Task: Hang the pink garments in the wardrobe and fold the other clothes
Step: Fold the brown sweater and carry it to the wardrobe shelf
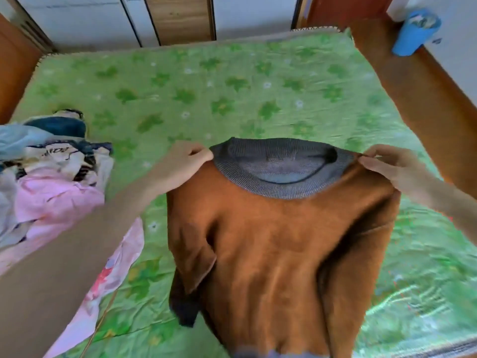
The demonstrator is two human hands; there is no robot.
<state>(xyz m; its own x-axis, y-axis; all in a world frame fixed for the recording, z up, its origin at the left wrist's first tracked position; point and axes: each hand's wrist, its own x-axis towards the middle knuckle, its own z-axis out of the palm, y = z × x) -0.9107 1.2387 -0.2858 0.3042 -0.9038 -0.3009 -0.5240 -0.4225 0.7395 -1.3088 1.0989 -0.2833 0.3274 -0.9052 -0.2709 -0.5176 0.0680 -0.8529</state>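
Left hand (184, 161) and right hand (392, 166) each pinched shut on a shoulder of the brown sweater (278, 249), either side of its grey collar (278, 187); body hanging below the grips over the green bedsheet (232, 86); pink garment (59, 200) left of the left grip, in the clothes pile (54, 156).

A green bedsheet printed with darker green leaves and small white flowers (232, 81) is lying spread and slightly wrinkled over the bed. A blue plastic bin (415, 32) is standing on the reddish-brown wooden floor (418, 99) beyond the bed's far right corner. White cabinet doors (85, 19) are flanking a brown wood-grain panel (180, 18) along the far wall.
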